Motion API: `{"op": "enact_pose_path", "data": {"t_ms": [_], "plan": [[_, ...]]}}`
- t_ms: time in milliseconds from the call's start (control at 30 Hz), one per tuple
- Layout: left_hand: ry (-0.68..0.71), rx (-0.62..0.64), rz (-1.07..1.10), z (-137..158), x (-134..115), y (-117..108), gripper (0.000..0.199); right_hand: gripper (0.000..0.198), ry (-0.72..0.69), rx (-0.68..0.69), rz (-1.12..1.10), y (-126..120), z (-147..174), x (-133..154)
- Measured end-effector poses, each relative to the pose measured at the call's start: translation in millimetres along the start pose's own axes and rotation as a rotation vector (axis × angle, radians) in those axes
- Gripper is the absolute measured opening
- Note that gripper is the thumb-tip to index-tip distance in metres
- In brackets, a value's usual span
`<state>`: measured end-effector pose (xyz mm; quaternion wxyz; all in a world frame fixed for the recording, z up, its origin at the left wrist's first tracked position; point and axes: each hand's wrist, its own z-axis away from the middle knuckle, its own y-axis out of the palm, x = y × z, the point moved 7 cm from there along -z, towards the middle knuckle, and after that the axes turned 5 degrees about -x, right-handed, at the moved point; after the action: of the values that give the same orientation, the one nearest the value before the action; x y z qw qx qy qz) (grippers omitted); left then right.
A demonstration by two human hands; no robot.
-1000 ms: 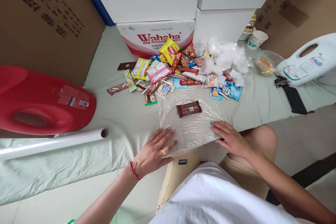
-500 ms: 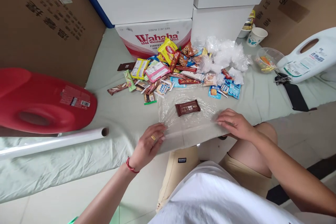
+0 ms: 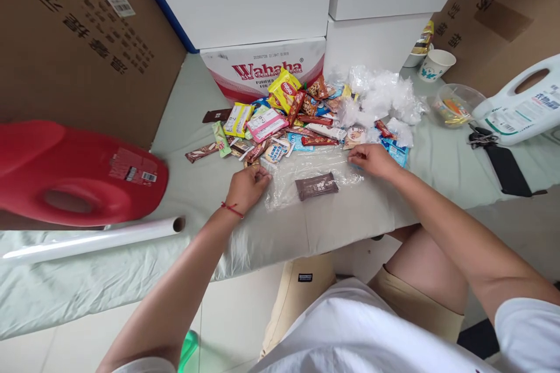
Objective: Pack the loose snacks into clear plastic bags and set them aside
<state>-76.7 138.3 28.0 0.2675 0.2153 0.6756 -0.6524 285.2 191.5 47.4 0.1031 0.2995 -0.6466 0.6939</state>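
The brown bar (image 3: pixel 317 186) lies on the tabletop (image 3: pixel 350 218), apparently beneath a layer of clear film (image 3: pixel 283 183), between and apart from the fingers (image 3: pixel 263 178) of the left hand (image 3: pixel 247 189) and right hand (image 3: pixel 377 162), the 2 sets curled nearly closed, pinching the film's opposite sides.

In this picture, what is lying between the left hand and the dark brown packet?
The head view shows crinkled clear film between the left hand and the dark brown packet, over the pale green cloth.
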Motion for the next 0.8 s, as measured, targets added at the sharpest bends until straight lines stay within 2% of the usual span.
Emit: {"op": "enact_pose_path", "data": {"t_ms": [100,167,233,300,333,367,433,500,567,633,700,800], "plan": [[0.058,-0.155,-0.088,-7,1,-14,0.025,0.024,-0.046,-0.031,0.281,-7,-2,14],[0.119,-0.351,-0.136,-2,-4,-35,0.029,0.027,-0.101,-0.097,0.375,-17,-3,30],[0.203,-0.571,-0.149,16,-18,-57,0.025,0.029,-0.178,-0.174,0.362,-26,-8,51],[0.327,-0.685,-0.097,39,-43,-67,0.02,0.031,-0.283,-0.164,0.287,-22,-18,73],[0.397,-0.652,-0.044,49,-58,-63,0.021,0.031,-0.339,-0.113,0.249,-14,-25,83],[0.469,-0.56,0.011,58,-73,-53,0.024,0.03,-0.389,-0.045,0.222,-4,-32,91],[0.606,-0.327,0.056,73,-104,-21,0.031,0.029,-0.453,0.086,0.218,21,-46,104],[0.655,-0.163,-0.001,81,-123,14,0.037,0.028,-0.469,0.165,0.269,43,-58,109],[0.608,-0.062,-0.107,80,-127,44,0.042,0.027,-0.471,0.201,0.338,58,-68,111],[0.538,0.004,-0.198,77,-122,64,0.045,0.027,-0.46,0.22,0.393,68,-75,110],[0.504,0.04,-0.243,76,-116,74,0.045,0.028,-0.424,0.243,0.41,73,-80,107],[0.507,0.038,-0.251,79,-112,77,0.045,0.018,-0.41,0.297,0.36,77,-85,102]]}}
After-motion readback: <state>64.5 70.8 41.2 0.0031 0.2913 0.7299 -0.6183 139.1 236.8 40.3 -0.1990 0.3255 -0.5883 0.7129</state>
